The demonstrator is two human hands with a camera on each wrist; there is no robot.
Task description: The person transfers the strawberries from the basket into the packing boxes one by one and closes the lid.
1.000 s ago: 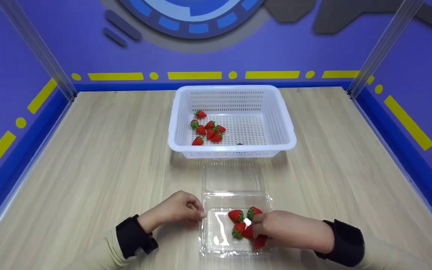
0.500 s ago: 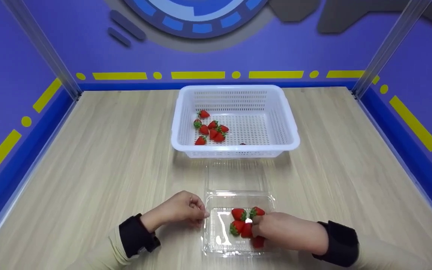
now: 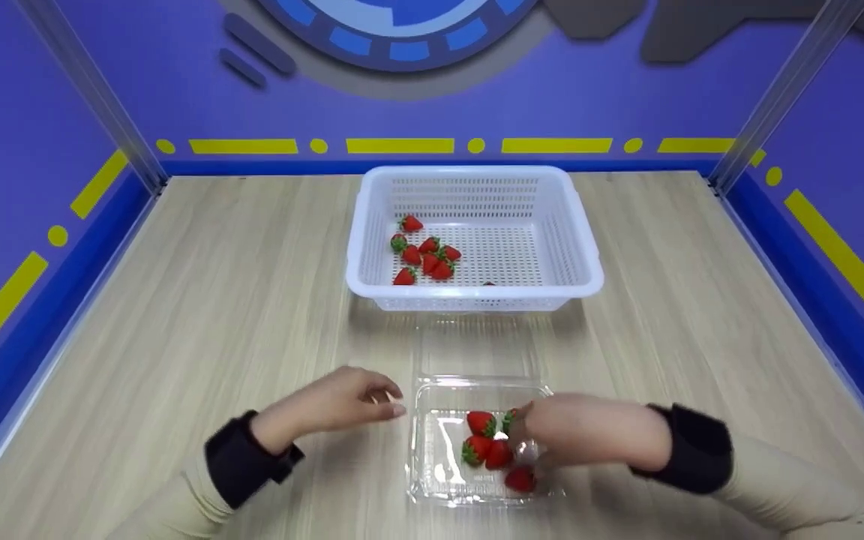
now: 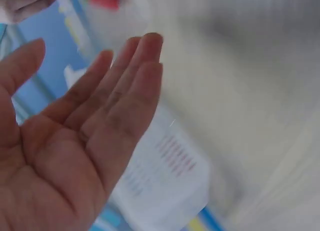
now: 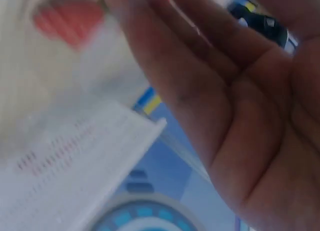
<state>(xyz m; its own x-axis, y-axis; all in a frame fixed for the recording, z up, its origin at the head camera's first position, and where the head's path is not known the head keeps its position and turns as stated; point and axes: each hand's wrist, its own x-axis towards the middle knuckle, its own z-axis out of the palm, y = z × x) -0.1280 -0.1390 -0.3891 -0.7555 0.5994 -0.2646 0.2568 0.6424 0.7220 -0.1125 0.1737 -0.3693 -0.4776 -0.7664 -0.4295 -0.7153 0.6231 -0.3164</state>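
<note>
A clear plastic clamshell box [image 3: 432, 484] lies on the table in front of me, its lid [image 3: 477, 352] folded back toward the basket. Several red strawberries [image 3: 480, 423] with green leaves sit in its right half. One strawberry [image 3: 520, 479] lies near the front right corner, just by my right fingertips. My right hand [image 3: 589, 429] is over the box's right side, blurred, and partly covers another strawberry [image 3: 508, 421]. In the right wrist view its fingers stretch out with no fruit in the palm. Left of the box, my left hand [image 3: 334, 401] hovers with fingers apart and palm bare.
Behind the box stands a white perforated plastic basket [image 3: 475, 292] with several strawberries [image 3: 430, 262] gathered at its left side. Purple-blue panels [image 3: 432, 112] with yellow marks enclose the wooden table [image 3: 252, 300] at the back and sides.
My left hand has drawn away from the box's left edge and opened up. My right hand has lifted off the strawberry at the front right corner, which now shows fully.
</note>
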